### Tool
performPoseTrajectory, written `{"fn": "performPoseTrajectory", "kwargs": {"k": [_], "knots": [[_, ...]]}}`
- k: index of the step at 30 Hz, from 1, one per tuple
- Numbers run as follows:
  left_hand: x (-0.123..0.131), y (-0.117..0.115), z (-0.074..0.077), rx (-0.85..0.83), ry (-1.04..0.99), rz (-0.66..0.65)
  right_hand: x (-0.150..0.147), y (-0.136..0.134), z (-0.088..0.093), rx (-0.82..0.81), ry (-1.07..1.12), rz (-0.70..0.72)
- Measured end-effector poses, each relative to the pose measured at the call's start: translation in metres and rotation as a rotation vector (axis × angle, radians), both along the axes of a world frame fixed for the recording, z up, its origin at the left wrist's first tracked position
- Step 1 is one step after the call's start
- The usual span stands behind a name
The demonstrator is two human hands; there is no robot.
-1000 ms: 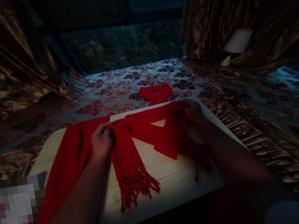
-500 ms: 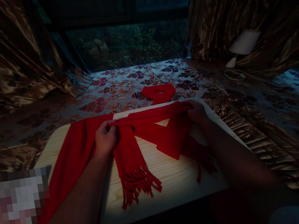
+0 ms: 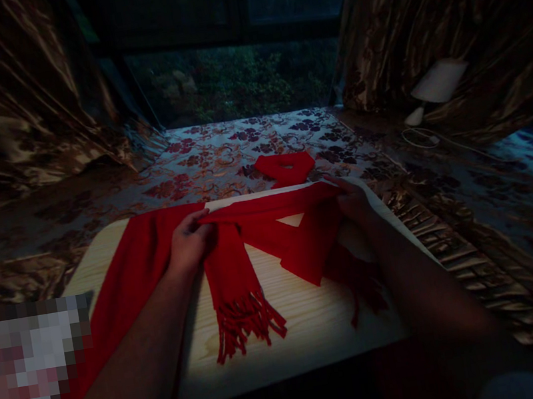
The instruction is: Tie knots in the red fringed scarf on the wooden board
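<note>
A red fringed scarf [image 3: 268, 208] is stretched between my hands over a light wooden table [image 3: 215, 383]. My left hand [image 3: 189, 239] pinches it left of the middle, and a fringed end [image 3: 232, 272] hangs below that grip onto the wood. My right hand [image 3: 352, 201] is closed on the scarf near the far right corner, its fingertips partly hidden by the cloth. Below it a folded part and a second, darker fringe [image 3: 366, 285] lie on the table. More red cloth [image 3: 122, 283] runs down the table's left side, partly under my left forearm.
Beyond the table's far edge, a loop of red cloth [image 3: 286, 166] lies on a floral-patterned cover [image 3: 217, 143]. At the right stands a white lamp [image 3: 440, 81] with its cord. Curtains [image 3: 17, 97] flank a dark window. A blurred-out patch covers something at the lower left.
Both hands keep their hold on the scarf and have hardly moved. The view has shifted slightly, and my right fingers look a little more extended along the cloth.
</note>
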State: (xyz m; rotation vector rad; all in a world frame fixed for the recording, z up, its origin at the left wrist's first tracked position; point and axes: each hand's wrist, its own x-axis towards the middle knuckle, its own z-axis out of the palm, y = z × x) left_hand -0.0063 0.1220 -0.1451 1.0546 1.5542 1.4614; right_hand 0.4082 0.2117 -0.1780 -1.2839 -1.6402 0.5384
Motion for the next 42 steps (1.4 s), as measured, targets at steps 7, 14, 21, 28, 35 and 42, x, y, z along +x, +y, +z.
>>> {"fn": "performPoseTrajectory", "kwargs": {"k": [7,14,21,28,35,42], "knots": [[-0.007,0.003,-0.008,-0.036,0.219,-0.121,0.004,0.000,-0.002,0.033,-0.084,0.022],[-0.006,0.019,0.006,-0.033,0.768,-0.260,-0.002,-0.005,0.003,0.015,-0.132,0.020],[-0.002,0.038,0.022,-0.115,1.072,-0.311,-0.003,-0.006,0.006,0.000,-0.078,0.000],[0.006,0.023,0.005,0.045,0.983,-0.155,-0.005,-0.003,0.003,-0.055,0.044,-0.040],[0.011,0.026,-0.002,0.190,0.545,-0.089,-0.007,-0.004,0.005,-0.064,0.190,0.008],[0.010,0.031,0.006,0.055,-0.109,-0.174,0.000,-0.004,0.008,-0.147,0.238,-0.029]]}}
